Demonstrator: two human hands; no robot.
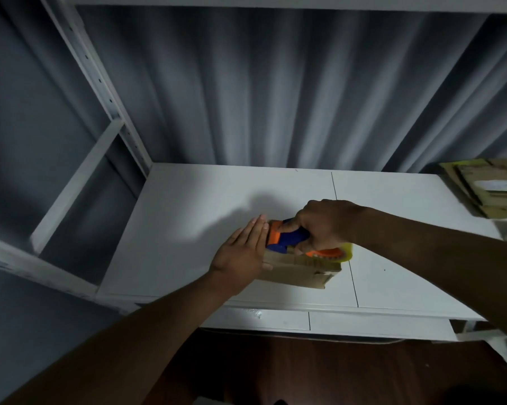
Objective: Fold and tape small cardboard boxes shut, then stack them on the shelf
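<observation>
Hands: left [242, 252] steadies box [299, 271], right [325, 225] grips dispenser [290, 238] lengthwise.

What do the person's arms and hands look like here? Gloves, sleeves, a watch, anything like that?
Both arms are bare from the bottom of the picture to the fingertips: no sleeves show. The left hand and the right hand wear no gloves, and neither wrist shows a watch or band. No rings are visible on the left hand's fingers; the light is too dim to check the right.
</observation>
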